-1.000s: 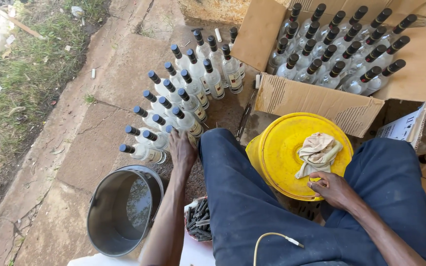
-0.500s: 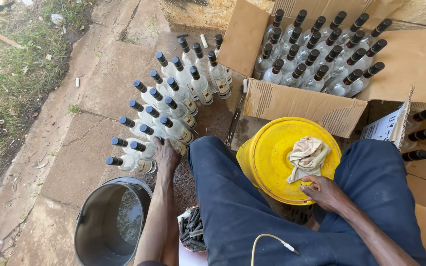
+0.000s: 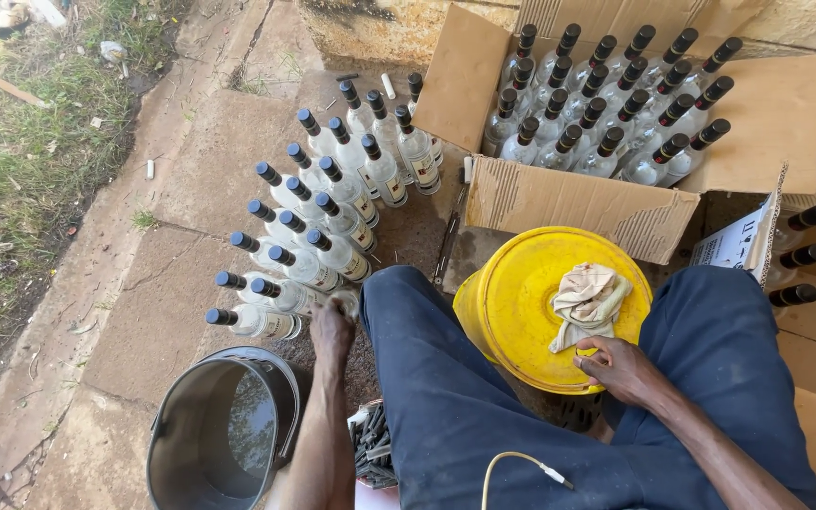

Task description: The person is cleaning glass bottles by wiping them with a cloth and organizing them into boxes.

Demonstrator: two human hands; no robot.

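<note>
Glass bottles [image 3: 318,222] stand in rows on the paving; more fill the cardboard box [image 3: 578,203]. Left hand [image 3: 332,326] reaches the nearest row (finger state hidden). Right hand [image 3: 620,366] rests, fingers loosely together, on the yellow lid [image 3: 512,312] beside a rag [image 3: 589,297].

Glossy glass bottles [image 3: 337,255], matt cardboard box [image 3: 578,203]
</note>
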